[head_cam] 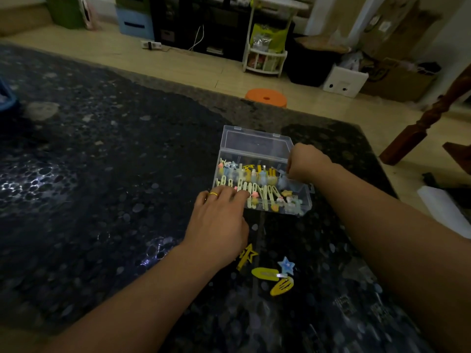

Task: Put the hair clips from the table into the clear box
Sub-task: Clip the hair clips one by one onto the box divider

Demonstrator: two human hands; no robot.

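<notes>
The clear box (304,200) stands open on the dark table, its lid (256,142) tipped back, and holds several pastel and yellow hair clips (257,178). My left hand (220,215) rests on the box's near left corner, fingers laid over the front rim. My right hand (303,161) hangs over the box's right side with fingers curled down inside; what they hold is hidden. On the table in front of the box lie a yellow star clip (247,256), a blue star clip (286,265), a yellow oval clip (263,273) and a second yellow oval clip (281,286).
The dark speckled table (102,174) stretches left and towards me. A blue object (6,98) sits at its far left edge. Beyond the table stand an orange stool (266,97), a white rack (265,59) and a wooden post (420,128) at right.
</notes>
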